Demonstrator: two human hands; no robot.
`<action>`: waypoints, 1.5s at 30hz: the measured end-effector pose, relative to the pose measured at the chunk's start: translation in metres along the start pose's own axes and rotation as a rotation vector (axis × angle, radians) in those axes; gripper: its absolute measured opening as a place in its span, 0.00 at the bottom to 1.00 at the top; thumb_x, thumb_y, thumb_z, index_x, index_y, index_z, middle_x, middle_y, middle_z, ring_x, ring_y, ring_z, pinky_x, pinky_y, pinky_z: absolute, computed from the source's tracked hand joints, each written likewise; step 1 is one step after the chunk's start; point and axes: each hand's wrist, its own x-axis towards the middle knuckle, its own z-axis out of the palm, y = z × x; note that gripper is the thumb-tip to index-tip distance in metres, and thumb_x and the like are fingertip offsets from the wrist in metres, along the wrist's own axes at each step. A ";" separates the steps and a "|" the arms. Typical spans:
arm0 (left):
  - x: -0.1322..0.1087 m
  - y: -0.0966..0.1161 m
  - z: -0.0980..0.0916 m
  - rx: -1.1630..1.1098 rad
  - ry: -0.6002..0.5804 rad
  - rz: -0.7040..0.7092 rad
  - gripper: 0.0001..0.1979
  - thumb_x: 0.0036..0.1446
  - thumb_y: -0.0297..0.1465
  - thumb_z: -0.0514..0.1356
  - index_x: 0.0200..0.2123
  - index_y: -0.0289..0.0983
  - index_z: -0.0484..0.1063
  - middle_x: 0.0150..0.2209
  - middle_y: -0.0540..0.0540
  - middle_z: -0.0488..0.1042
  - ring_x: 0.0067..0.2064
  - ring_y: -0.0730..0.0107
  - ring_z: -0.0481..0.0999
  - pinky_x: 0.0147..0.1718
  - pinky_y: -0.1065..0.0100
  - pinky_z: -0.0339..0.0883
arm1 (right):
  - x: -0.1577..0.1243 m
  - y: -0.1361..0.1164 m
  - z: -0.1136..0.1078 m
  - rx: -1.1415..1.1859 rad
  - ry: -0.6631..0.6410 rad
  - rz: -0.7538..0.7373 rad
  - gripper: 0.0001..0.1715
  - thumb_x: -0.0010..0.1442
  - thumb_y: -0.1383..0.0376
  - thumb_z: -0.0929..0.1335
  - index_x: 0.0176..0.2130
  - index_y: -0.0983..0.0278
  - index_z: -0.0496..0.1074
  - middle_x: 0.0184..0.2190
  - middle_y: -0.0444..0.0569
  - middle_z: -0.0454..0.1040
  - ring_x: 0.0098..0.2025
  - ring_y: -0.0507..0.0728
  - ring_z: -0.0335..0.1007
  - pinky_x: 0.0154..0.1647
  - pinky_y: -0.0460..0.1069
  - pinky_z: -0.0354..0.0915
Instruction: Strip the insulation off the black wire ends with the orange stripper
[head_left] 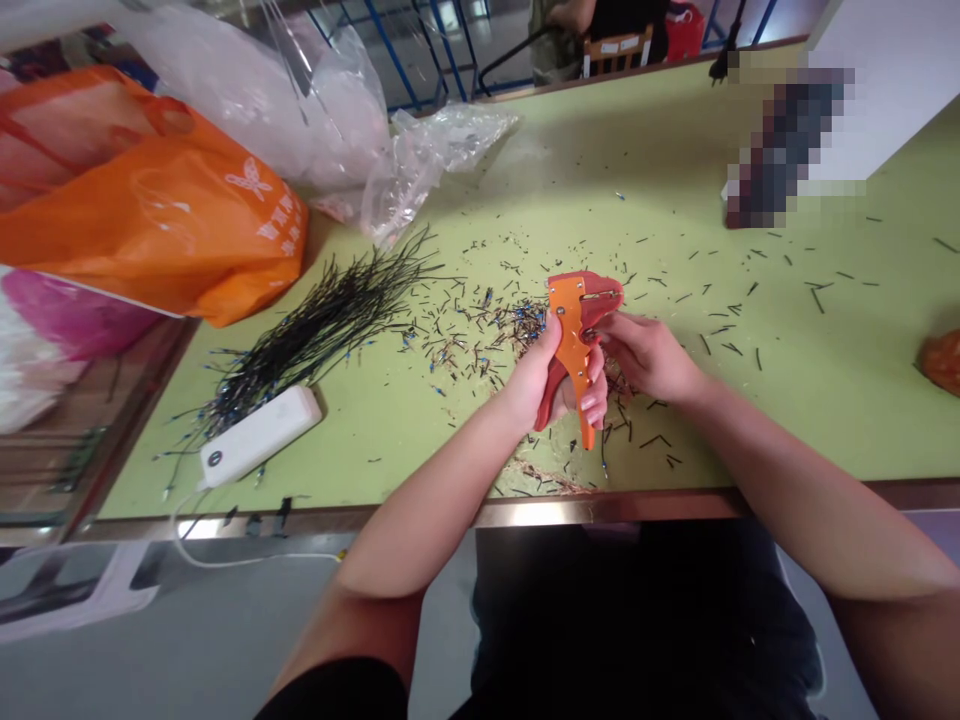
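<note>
Clenching orange wire strippers (574, 340), left hand (536, 385) sits near the table edge (480, 513) (right hand (649, 357) pinches their head).

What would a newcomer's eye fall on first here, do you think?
The orange wire stripper, held in the left hand with the right hand at its head, stands out mid-table. Further left sit an orange plastic bag and a bundle of black wires, with cut scraps scattered across the green table.
</note>
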 end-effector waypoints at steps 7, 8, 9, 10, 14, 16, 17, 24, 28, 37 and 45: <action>0.001 -0.001 0.005 0.011 0.014 0.012 0.41 0.58 0.72 0.45 0.25 0.40 0.66 0.16 0.50 0.66 0.17 0.68 0.70 0.21 0.63 0.71 | 0.000 -0.002 0.001 0.027 -0.012 0.032 0.15 0.73 0.69 0.60 0.48 0.60 0.74 0.43 0.50 0.82 0.41 0.55 0.80 0.42 0.51 0.75; 0.001 -0.001 0.006 0.010 0.019 0.014 0.40 0.59 0.72 0.45 0.24 0.40 0.66 0.16 0.50 0.65 0.17 0.68 0.70 0.21 0.63 0.71 | 0.000 -0.002 0.002 0.029 -0.010 0.033 0.15 0.73 0.69 0.60 0.49 0.60 0.74 0.43 0.50 0.82 0.40 0.54 0.80 0.41 0.51 0.75; 0.001 -0.002 0.006 0.006 0.020 0.019 0.40 0.59 0.71 0.46 0.25 0.39 0.66 0.16 0.50 0.65 0.17 0.69 0.69 0.21 0.63 0.71 | 0.000 -0.002 0.002 0.026 -0.005 0.031 0.15 0.73 0.69 0.60 0.49 0.59 0.74 0.43 0.50 0.82 0.40 0.54 0.79 0.41 0.50 0.75; 0.001 -0.002 0.006 -0.002 0.022 0.029 0.39 0.59 0.71 0.48 0.25 0.39 0.66 0.16 0.50 0.65 0.17 0.69 0.69 0.21 0.64 0.71 | 0.000 -0.001 0.002 0.021 -0.003 0.034 0.14 0.74 0.68 0.61 0.49 0.59 0.74 0.43 0.50 0.82 0.39 0.54 0.79 0.41 0.50 0.74; 0.003 -0.004 0.004 -0.017 0.036 0.066 0.38 0.58 0.70 0.53 0.25 0.39 0.67 0.15 0.52 0.64 0.16 0.71 0.67 0.19 0.66 0.69 | 0.001 0.002 0.003 -0.006 -0.001 0.060 0.14 0.74 0.66 0.61 0.49 0.60 0.75 0.41 0.51 0.81 0.38 0.55 0.78 0.40 0.51 0.74; 0.004 -0.004 0.003 0.000 0.067 0.053 0.39 0.59 0.70 0.50 0.23 0.39 0.65 0.14 0.52 0.61 0.14 0.72 0.65 0.17 0.67 0.68 | 0.001 0.003 0.004 -0.011 0.005 0.069 0.14 0.74 0.66 0.61 0.49 0.60 0.75 0.40 0.51 0.81 0.37 0.55 0.78 0.39 0.51 0.73; 0.004 -0.004 0.003 0.009 0.080 0.046 0.39 0.59 0.70 0.49 0.22 0.40 0.65 0.13 0.53 0.60 0.14 0.72 0.64 0.17 0.67 0.67 | 0.001 0.004 0.004 -0.011 0.006 0.073 0.14 0.74 0.66 0.61 0.49 0.60 0.75 0.40 0.50 0.81 0.37 0.55 0.77 0.39 0.51 0.73; 0.007 -0.009 -0.001 0.032 0.144 0.017 0.41 0.58 0.72 0.47 0.20 0.40 0.63 0.12 0.54 0.57 0.11 0.76 0.59 0.13 0.69 0.61 | 0.000 0.007 0.007 -0.048 0.011 0.090 0.15 0.72 0.67 0.61 0.48 0.62 0.75 0.39 0.50 0.80 0.35 0.54 0.75 0.37 0.50 0.71; 0.009 -0.003 -0.012 0.080 0.256 0.043 0.41 0.58 0.72 0.45 0.20 0.41 0.62 0.12 0.54 0.56 0.12 0.76 0.60 0.14 0.70 0.60 | 0.001 0.011 0.004 -0.082 0.014 0.120 0.14 0.73 0.64 0.61 0.44 0.62 0.75 0.34 0.49 0.79 0.32 0.54 0.72 0.37 0.50 0.68; -0.034 0.058 -0.020 1.434 0.807 -0.088 0.29 0.63 0.61 0.57 0.48 0.41 0.71 0.36 0.42 0.80 0.36 0.56 0.80 0.36 0.60 0.72 | 0.004 0.021 -0.008 -0.142 0.034 0.284 0.20 0.75 0.56 0.59 0.42 0.62 0.75 0.36 0.51 0.81 0.35 0.58 0.75 0.39 0.52 0.67; -0.042 0.063 -0.006 1.847 0.772 -0.145 0.18 0.67 0.48 0.62 0.49 0.42 0.68 0.37 0.43 0.81 0.35 0.55 0.79 0.34 0.59 0.69 | 0.003 0.014 -0.011 -0.094 0.096 0.234 0.23 0.77 0.53 0.60 0.44 0.63 0.77 0.24 0.44 0.68 0.24 0.53 0.60 0.31 0.51 0.62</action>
